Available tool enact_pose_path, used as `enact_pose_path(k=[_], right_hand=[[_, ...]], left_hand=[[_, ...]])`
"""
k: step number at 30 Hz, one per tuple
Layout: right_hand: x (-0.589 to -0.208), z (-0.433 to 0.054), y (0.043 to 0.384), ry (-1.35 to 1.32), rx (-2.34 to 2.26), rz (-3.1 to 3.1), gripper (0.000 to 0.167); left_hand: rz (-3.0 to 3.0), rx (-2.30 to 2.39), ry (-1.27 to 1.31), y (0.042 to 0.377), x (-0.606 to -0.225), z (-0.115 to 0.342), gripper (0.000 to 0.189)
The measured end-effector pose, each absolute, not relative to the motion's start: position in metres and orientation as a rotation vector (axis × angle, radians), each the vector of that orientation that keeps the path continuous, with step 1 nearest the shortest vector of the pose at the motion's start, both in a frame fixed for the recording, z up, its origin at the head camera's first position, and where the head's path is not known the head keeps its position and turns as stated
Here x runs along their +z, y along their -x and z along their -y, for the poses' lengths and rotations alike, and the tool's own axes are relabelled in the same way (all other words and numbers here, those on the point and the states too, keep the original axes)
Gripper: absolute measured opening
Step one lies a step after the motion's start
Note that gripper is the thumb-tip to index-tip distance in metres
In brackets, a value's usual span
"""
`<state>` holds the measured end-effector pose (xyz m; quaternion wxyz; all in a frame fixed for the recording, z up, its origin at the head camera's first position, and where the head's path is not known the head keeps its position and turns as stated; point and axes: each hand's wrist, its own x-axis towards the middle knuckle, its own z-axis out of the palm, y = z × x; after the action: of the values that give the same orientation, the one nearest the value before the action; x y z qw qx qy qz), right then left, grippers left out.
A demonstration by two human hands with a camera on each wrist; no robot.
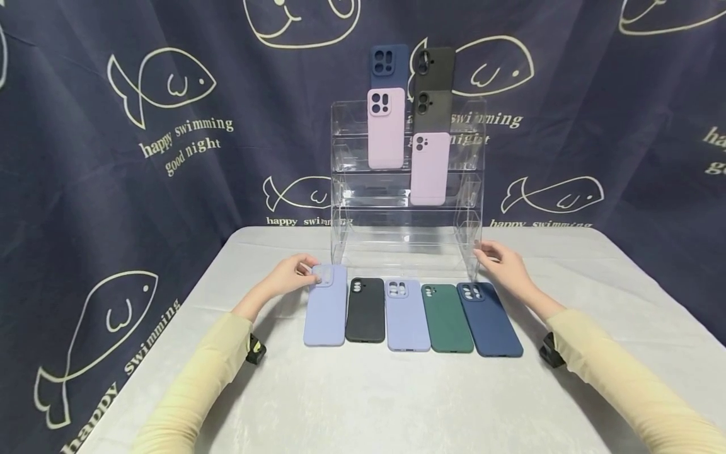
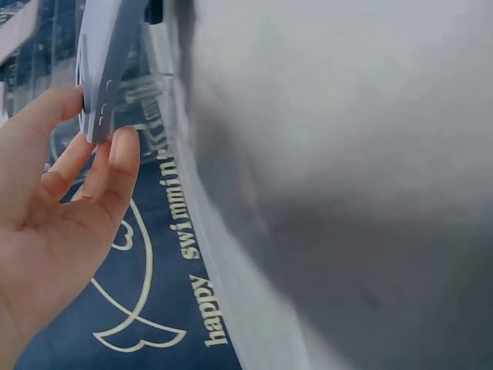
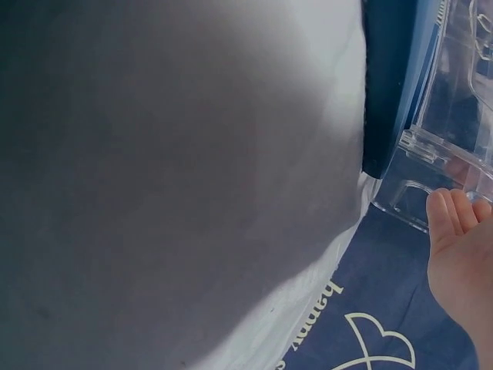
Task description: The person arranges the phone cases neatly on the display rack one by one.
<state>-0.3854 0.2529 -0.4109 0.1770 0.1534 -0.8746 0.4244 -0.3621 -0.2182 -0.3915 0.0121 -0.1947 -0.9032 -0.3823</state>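
My left hand [image 1: 292, 276] pinches the top corner of a light blue phone case [image 1: 326, 309]; in the left wrist view the case [image 2: 108, 69] stands between thumb and fingers. To its right lie a black phone case [image 1: 365, 312], another light blue case [image 1: 407, 318], a green case [image 1: 448, 321] and a dark blue case [image 1: 492, 321]. My right hand [image 1: 505, 268] is at the lower right side of a clear tiered display stand [image 1: 397, 252]. In the right wrist view, that hand's fingertips [image 3: 441, 202] touch the stand's clear side panel.
On the stand's upper tiers lean a dark blue case [image 1: 391, 75], a pink case [image 1: 386, 135], two black cases [image 1: 433, 69] and a lower pink case [image 1: 430, 176]. A grey-white cloth covers the table [image 1: 363, 403]. Behind hangs a navy curtain [image 1: 170, 157] with fish drawings.
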Motion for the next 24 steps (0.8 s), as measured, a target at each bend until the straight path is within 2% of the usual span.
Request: enact_pose_path(k=[24], right_hand=[[-0.410, -0.251, 0.381, -0.450, 1.157, 2.466, 0.039]], left_hand=[[2.669, -1.349, 0.603, 0.359, -0.354, 0.201, 0.041]])
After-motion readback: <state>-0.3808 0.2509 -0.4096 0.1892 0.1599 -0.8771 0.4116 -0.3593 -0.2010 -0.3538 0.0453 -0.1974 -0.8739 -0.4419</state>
